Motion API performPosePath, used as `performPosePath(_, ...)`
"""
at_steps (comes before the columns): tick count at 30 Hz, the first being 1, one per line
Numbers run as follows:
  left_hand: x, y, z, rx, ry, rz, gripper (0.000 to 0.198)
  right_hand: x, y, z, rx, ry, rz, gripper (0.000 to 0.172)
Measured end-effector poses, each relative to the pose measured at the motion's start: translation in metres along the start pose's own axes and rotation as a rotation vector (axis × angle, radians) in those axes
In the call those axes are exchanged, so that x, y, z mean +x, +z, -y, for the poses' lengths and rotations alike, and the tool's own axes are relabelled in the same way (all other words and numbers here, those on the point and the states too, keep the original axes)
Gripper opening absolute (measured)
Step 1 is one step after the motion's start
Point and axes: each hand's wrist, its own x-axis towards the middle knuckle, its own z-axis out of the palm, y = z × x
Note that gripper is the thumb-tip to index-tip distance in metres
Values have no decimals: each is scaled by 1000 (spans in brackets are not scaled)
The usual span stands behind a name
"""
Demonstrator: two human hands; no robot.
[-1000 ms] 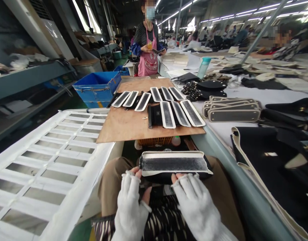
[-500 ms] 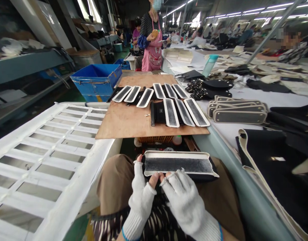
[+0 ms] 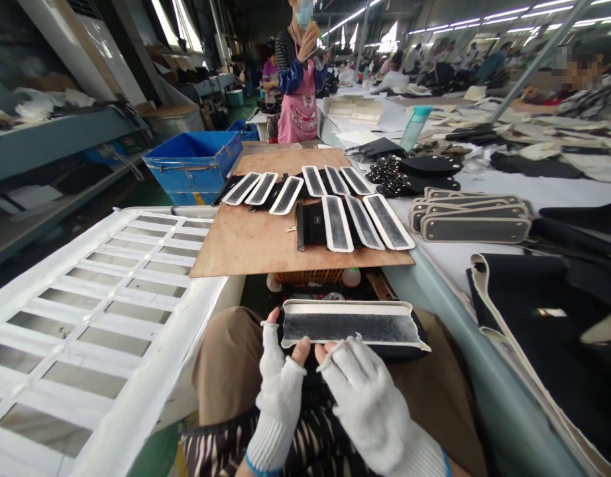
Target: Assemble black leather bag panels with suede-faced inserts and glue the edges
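Black panel with a cream-edged grey strip (image 3: 348, 326) observed lying lengthwise above the seated person's lap, just below the near edge of the brown plywood board (image 3: 246, 245) and apart from it. Its long axis runs left to right, strip face up.

Left hand (image 3: 278, 391), in a white fingerless glove, pinches the left end of the panel: thumb raised against the end, bare fingertips on the near edge. Right hand (image 3: 365, 404), gloved likewise, lies just beside the left, back upward, fingertips curled onto the near edge of the panel; what its thumb does underneath is hidden. The right-hand part of the panel stands out past both hands.

On the plywood board, two fanned groups of similar cream-edged grey strips on black backing (image 3: 335, 222) are laid out, one group behind the other. An orange woven basket (image 3: 308, 277) shows under the board's near edge. A white frame with rows of rectangular slots (image 3: 87, 311) lies to the left. A blue plastic crate (image 3: 196, 162) stands beyond it.

To the right, on the pale worktable (image 3: 549, 189), a stack of grey oblong pieces with cream rims (image 3: 472, 222) sits near the board. Large black fabric with a cream border (image 3: 534, 318) lies nearer. A person in a pink apron (image 3: 298, 106) stands at the table's far end.
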Motion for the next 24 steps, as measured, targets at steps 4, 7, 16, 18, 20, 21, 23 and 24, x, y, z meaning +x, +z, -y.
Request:
performPosePath(4, -2, 0, -2, 36, 33, 15, 74, -2, -11, -6, 24, 27, 29, 25)
performPosePath(7, -1, 1, 1, 17, 48, 11, 70, 3, -8, -5, -29, 9, 11, 15)
performPosePath(16, 2, 4, 11, 9, 68, -18, 68, 12, 1, -4, -142, -45, -34, 14)
performPosePath(18, 4, 3, 17, 105, 116, -47, 66, 18, -7, -13, -45, -45, 4, 14)
performPosePath(20, 9, -2, 19, 190, 172, -73, 65, 27, -18, -28, 69, 0, 42, 17)
performPosePath(21, 13, -5, 17, 223, 205, -74, 65, 32, -23, -36, 94, 40, 60, 18)
performPosePath(23, 21, -13, 5, 331, 296, -61, 60, 45, -31, -55, 67, 110, 93, 20)
performPosePath(24, 26, -15, -4, 419, 343, -53, 54, 51, -32, -64, 37, 123, 111, 21)
